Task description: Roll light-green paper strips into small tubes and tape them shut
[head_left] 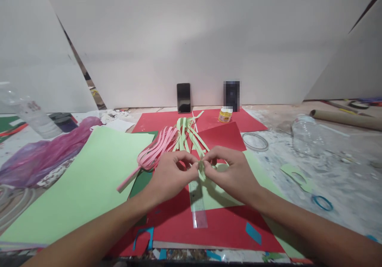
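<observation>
My left hand and my right hand meet above the middle of the work surface, both closed in a pinch. Between their fingertips is a small piece of light green paper; its exact shape is partly hidden by the fingers. Just beyond lies a bunch of light green paper strips, and I cannot tell whether it joins the pinched piece. Left of it rests a tassel of pink paper strips with a rolled pink stem. Beneath my hands, a clear ruler lies on red paper.
A large light green sheet covers the left side, beside a pink plastic bag. Behind stand a phone and a yellow-labelled jar. On the right are a tape ring, a plastic bottle and paper scraps.
</observation>
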Demonstrator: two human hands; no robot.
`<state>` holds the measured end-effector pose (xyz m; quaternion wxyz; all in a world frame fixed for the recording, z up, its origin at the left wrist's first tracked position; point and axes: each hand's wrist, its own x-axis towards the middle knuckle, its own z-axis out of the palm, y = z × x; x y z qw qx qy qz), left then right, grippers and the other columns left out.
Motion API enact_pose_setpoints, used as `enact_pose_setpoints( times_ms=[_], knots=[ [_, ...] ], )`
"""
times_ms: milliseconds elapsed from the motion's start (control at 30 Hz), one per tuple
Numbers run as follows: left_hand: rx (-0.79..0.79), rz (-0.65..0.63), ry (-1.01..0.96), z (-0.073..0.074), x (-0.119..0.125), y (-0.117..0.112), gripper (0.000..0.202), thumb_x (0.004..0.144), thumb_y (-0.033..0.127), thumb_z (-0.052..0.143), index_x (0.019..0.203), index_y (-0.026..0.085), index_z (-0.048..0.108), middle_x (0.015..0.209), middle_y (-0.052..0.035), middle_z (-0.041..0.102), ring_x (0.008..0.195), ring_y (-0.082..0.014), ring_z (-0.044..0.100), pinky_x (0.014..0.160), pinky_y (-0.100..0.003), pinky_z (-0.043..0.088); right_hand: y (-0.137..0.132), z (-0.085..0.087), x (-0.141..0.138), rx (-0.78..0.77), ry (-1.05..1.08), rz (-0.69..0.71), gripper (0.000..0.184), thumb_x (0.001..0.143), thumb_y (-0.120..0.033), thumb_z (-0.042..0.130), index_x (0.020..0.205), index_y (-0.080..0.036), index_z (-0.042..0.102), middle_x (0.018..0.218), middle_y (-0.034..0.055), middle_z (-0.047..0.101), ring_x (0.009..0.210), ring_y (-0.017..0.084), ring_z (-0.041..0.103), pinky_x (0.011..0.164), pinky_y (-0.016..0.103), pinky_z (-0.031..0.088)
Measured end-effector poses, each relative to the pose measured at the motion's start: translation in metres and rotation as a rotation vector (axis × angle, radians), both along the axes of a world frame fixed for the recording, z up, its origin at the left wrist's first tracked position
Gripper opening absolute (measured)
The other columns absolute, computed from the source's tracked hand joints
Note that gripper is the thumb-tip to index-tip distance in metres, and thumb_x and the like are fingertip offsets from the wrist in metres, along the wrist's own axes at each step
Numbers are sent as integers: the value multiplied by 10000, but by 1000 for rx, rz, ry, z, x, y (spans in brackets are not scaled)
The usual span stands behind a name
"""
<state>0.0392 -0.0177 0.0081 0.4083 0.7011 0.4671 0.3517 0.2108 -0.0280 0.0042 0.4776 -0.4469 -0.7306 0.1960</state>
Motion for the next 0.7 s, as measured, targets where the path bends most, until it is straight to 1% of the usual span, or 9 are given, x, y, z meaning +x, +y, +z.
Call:
enact_pose_setpoints(
  times_ms=[133, 267, 333, 400, 500, 567, 633, 700],
  knots=[
    [-22, -9, -71, 0, -2, 6, 195, 810, 330, 590, 717, 161, 609, 684, -25, 630, 582, -125, 568, 542, -242, 458, 7, 0, 6, -137, 71, -52, 92, 748, -201, 601, 661, -183, 625, 612, -21, 597, 589, 113, 526, 557, 236, 410],
    [-44, 22, -131, -3, -5, 13, 106, 780, 247, 590, 718, 164, 567, 653, 1, 594, 562, -110, 561, 537, -232, 458, 24, -9, 17, -252, 193, -102, 104, 739, -247, 611, 661, -181, 588, 605, -27, 563, 573, 108, 498, 536, 232, 396],
    [-60, 43, -167, -5, -6, 17, 78, 758, 223, 590, 724, 163, 554, 636, 10, 582, 557, -106, 557, 545, -231, 460, 35, -13, 24, -294, 293, -133, 124, 736, -268, 606, 655, -185, 563, 592, -35, 534, 551, 100, 478, 515, 223, 387],
    [-89, 45, -214, -6, -8, 19, 84, 755, 233, 590, 735, 164, 546, 612, 18, 576, 547, -105, 555, 552, -234, 468, 48, -16, 33, -346, 418, -175, 138, 736, -268, 584, 636, -189, 530, 580, -36, 527, 520, 92, 465, 490, 216, 382],
    [-112, 44, -250, -5, -9, 21, 99, 762, 254, 594, 745, 168, 548, 583, 23, 571, 550, -106, 561, 554, -230, 478, 67, -14, 53, -428, 708, -276, 98, 706, -249, 547, 639, -199, 495, 562, -30, 524, 461, 89, 442, 432, 217, 363],
    [-104, 47, -247, -4, -9, 21, 105, 766, 265, 604, 750, 170, 562, 586, 19, 577, 562, -107, 563, 555, -224, 482, 77, -11, 69, -429, 799, -354, 91, 698, -252, 509, 646, -212, 446, 543, -41, 477, 427, 84, 403, 395, 214, 335],
    [-102, 50, -223, -5, -10, 22, 124, 772, 289, 615, 771, 167, 589, 610, 10, 596, 558, -107, 560, 548, -226, 485, 85, -9, 83, -413, 827, -420, 106, 687, -252, 500, 662, -226, 400, 536, -56, 436, 399, 80, 357, 370, 214, 308],
    [-92, 65, -174, -7, -12, 24, 163, 781, 324, 625, 804, 162, 628, 651, -3, 623, 546, -104, 555, 541, -229, 485, 90, -9, 91, -379, 825, -474, 119, 668, -228, 515, 721, -236, 408, 569, -59, 454, 409, 84, 371, 379, 214, 318]
  ],
)
